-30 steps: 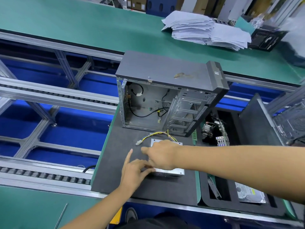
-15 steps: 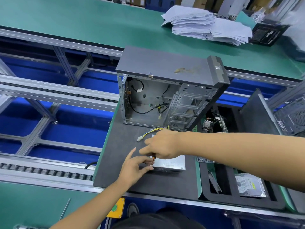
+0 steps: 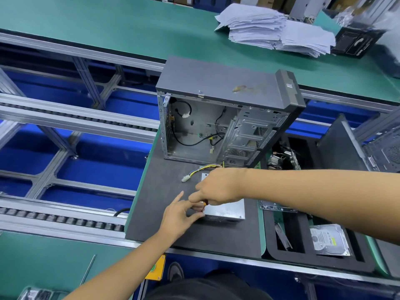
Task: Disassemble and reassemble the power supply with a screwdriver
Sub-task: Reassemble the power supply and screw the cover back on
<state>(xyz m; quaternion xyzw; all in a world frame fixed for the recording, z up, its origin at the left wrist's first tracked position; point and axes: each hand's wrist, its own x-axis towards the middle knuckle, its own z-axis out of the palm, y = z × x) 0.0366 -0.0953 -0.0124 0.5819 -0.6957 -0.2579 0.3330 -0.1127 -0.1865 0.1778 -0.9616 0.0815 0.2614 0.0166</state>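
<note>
Right hand (image 3: 218,187) now lower, gripping screwdriver (image 3: 204,206) at power supply (image 3: 225,210); left hand (image 3: 179,215) pinching its tip.

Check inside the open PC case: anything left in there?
Inside the PC case: loose black cables, a white connector, an empty drive cage. No boards visible; the cage hides what lies behind it.

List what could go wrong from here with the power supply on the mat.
1. The right hand covers the screwdriver at the power supply edge; the left hand has fingers right beside the tip, so a slip might jab them.
2. The loose cable bundle lies under the right wrist and may snag.
3. A freed screw could roll off the dark mat.
</note>
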